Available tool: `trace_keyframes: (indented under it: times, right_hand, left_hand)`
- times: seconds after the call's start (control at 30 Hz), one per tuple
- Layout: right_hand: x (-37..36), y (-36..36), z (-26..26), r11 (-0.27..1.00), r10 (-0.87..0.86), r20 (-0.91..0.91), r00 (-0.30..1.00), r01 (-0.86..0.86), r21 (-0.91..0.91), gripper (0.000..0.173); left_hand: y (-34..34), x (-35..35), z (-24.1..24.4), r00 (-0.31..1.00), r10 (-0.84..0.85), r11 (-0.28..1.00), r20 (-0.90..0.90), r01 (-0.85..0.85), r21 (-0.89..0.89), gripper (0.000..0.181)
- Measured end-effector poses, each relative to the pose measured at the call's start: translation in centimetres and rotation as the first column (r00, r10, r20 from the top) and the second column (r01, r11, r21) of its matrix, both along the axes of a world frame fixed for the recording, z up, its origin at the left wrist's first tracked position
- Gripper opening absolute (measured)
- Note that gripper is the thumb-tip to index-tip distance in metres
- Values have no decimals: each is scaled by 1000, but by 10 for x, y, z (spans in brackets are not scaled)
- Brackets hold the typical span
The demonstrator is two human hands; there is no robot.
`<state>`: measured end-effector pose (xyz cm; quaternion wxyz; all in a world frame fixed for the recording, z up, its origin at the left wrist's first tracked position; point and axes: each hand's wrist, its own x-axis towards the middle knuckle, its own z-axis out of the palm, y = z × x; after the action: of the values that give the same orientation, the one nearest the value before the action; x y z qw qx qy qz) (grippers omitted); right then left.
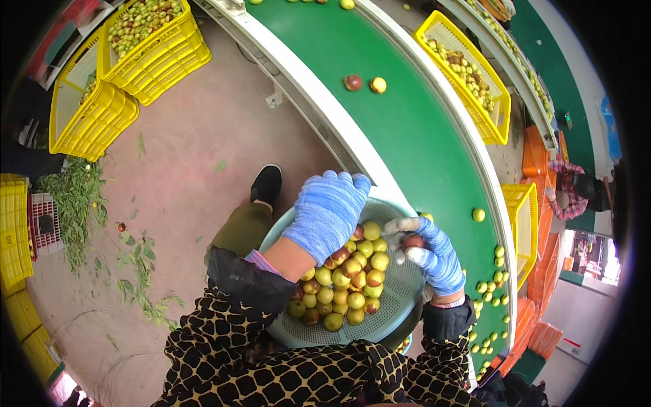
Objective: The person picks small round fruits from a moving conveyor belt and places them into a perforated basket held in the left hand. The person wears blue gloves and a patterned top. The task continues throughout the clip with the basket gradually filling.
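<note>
A pale blue plastic colander (402, 300) rests before me against the conveyor edge, holding a heap of green and red-brown jujubes (341, 282). My left hand (328, 216), in a blue knit glove, closes over the colander's far rim; its fingertips are hidden. Over the colander's right side, my right hand (432, 252) pinches a dark red jujube (412, 241) between thumb and fingers. That glove is blue with whitish fingertips. Just beyond the right hand lies the green conveyor belt (407, 137), with a yellow-green jujube (478, 214) on it.
White rails (325, 96) edge the belt. Several jujubes (491, 290) lie along its right side. Yellow crates (157, 61) with fruit stand at upper left, and another crate (488, 127) beyond the belt. Leafy cuttings (81, 213) litter the floor. A person (569, 191) is at far right.
</note>
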<state>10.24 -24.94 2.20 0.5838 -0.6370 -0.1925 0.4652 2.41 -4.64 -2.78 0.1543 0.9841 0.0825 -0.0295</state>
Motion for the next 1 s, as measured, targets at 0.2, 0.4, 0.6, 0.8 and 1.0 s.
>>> trace_keyframes:
  times: [0.2, 0.4, 0.6, 0.8, 1.0]
  right_hand:
    - [25, 11, 3, 960, -211, -273, 938, 252, 124, 44]
    - [26, 12, -6, 979, 180, 233, 956, -151, -139, 33]
    - [33, 16, -7, 990, -139, 156, 978, 141, 4, 32]
    - [89, 3, -39, 901, -284, -335, 898, 370, 227, 41]
    - [94, 4, -44, 870, -231, -336, 913, 348, 349, 46]
  left_hand:
    - [3, 0, 1, 999, -23, 999, 49, 24, -24, 34]
    - [1, -1, 2, 1000, -17, 1000, -21, 16, -10, 38]
    - [6, -6, 4, 1000, -5, 1000, -23, 5, 17, 35]
    - [3, -8, 1, 1000, -9, 999, 22, 8, 41, 27]
    - [2, 0, 2, 1000, -13, 1000, -19, 13, 8, 29]
